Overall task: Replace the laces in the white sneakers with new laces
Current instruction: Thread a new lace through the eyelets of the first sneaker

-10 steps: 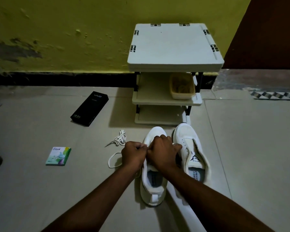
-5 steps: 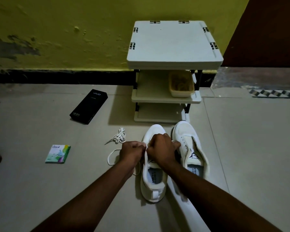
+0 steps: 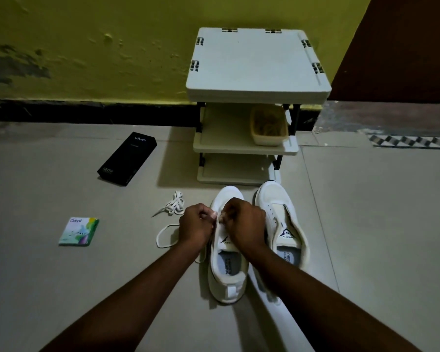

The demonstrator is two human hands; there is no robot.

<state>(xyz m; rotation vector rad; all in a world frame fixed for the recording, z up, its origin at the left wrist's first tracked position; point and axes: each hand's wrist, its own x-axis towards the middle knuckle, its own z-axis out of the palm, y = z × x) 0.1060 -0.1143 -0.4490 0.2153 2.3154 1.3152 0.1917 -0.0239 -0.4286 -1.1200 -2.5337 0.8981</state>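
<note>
Standing on smooth grey floor tiles [image 3: 366, 224] before a boxy plastic rack [image 3: 258, 62], white right sneaker [image 3: 280, 214] and left sneaker [image 3: 226, 283], left hand [image 3: 196, 224] and right hand [image 3: 244, 223] curled over the left sneaker's tongue, pinching a flat lace [image 3: 158, 238], bundled lace [image 3: 174, 203] lying near.

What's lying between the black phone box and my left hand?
A bundled white lace lies there, apart from both; the head view shows it.

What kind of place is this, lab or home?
Probably a home, not a lab: tiled floor, peeling yellow wall, and a small plastic shelf rack behind the white sneakers.
</note>
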